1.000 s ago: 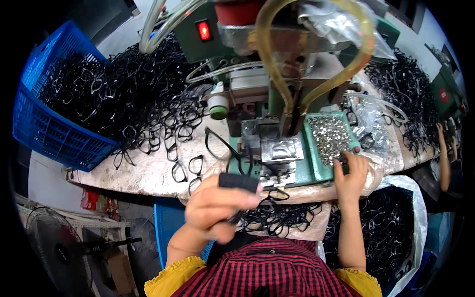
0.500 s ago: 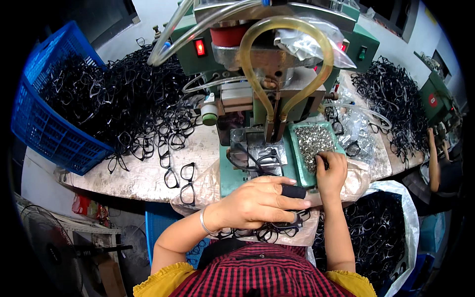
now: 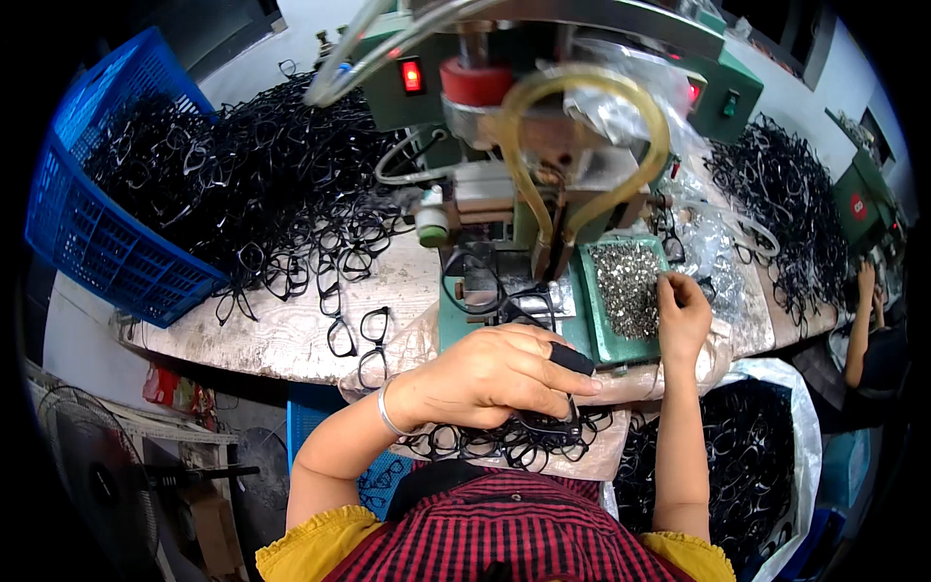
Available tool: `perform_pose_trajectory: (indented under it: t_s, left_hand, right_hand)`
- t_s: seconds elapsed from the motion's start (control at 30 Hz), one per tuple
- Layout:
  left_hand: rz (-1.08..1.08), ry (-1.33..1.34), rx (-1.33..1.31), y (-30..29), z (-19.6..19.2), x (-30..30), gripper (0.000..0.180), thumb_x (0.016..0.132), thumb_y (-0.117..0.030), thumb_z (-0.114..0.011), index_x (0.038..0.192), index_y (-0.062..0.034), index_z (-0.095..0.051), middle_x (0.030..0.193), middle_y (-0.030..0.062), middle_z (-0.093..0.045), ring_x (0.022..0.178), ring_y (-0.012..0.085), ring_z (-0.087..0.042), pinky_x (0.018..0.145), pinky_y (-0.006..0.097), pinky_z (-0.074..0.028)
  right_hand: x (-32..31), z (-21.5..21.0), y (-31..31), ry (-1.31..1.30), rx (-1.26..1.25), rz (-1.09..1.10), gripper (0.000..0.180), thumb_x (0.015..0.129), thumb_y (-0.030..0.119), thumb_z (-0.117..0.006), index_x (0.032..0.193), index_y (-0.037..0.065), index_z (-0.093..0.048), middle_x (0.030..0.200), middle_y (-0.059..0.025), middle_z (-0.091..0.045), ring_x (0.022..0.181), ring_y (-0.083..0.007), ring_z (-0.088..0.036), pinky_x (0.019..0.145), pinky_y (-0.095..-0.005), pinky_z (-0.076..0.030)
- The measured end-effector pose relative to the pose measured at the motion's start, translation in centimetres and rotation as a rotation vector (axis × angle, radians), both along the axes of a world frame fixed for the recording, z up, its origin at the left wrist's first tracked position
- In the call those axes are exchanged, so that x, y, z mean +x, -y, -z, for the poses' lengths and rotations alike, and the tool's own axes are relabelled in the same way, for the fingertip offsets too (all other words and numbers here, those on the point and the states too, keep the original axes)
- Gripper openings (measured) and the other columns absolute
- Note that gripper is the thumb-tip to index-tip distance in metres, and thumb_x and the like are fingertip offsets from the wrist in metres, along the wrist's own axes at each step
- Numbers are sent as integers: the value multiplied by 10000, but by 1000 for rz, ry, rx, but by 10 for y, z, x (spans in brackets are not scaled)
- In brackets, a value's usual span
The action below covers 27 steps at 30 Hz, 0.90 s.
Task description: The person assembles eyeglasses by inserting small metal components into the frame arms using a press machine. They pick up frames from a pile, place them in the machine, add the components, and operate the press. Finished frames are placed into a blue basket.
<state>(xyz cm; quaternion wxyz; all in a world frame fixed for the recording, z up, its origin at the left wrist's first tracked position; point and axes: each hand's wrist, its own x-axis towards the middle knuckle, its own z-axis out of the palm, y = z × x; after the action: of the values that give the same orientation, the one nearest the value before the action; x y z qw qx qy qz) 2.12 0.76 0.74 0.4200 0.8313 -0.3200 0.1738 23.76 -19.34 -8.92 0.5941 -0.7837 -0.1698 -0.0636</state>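
Note:
My left hand, with a black sleeve on one finger, is closed round a black eyeglass frame that sticks out below its fingers. Just beyond its knuckles, another black eyeglass frame lies at the fixture under the head of a green press. Whether the left fingers touch that one is hidden. My right hand is pinched at the right edge of a green tray of small shiny metal pieces. What sits between its fingertips is too small to make out.
Black frames lie heaped on the table and in a blue basket at left. More fill a white-lined sack at lower right. A yellowish tube loops before the press. Another person's arms show far right.
My right hand has moved from over the metal pieces to the tray's right edge, fingertips pinched. The press head and its tube loop sit lower. My left hand keeps its hold.

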Motion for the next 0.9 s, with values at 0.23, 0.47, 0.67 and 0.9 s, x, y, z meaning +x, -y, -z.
perform_pose_trajectory:
  t_s: [0.23, 0.47, 0.67, 0.9]
  left_hand:
    - [-283, 198, -6, 13, 19, -26, 205, 704, 6, -602, 893, -48, -663, 1168, 132, -672, 874, 273, -646, 987, 472, -458]
    - [-1091, -62, -969, -27, 58, -24, 273, 833, -153, -751, 1006, -18, -588, 887, 13, -539, 803, 108, -478, 750, 248, -425]
    - [-945, 377, -156, 34, 13, -28, 199, 733, -120, -780, 874, -63, -651, 840, 64, -550, 722, 212, -486, 683, 315, -405]
    - [-916, 127, -156, 19, 31, -21, 184, 773, -137, -720, 929, -55, -671, 954, 114, -563, 849, 255, -558, 747, 358, -451]
  right_hand:
    - [-21, 13, 10, 22, 162, 16, 119, 892, 33, -619, 994, -10, -661, 933, -51, -668, 861, -107, -603, 807, -238, -474]
    - [-24, 20, -12, -91, 505, 52, 191, 926, 57, -608, 1102, 5, -662, 1019, -49, -662, 915, -121, -595, 869, -250, -457]
    - [-35, 9, -39, 33, 456, -64, 154, 903, 12, -635, 1054, -7, -660, 1015, -42, -666, 920, -109, -601, 853, -243, -474]
    - [-28, 3, -23, 234, -63, -38, 100, 820, 19, -677, 917, 14, -699, 922, -73, -683, 873, -181, -617, 872, -300, -457]
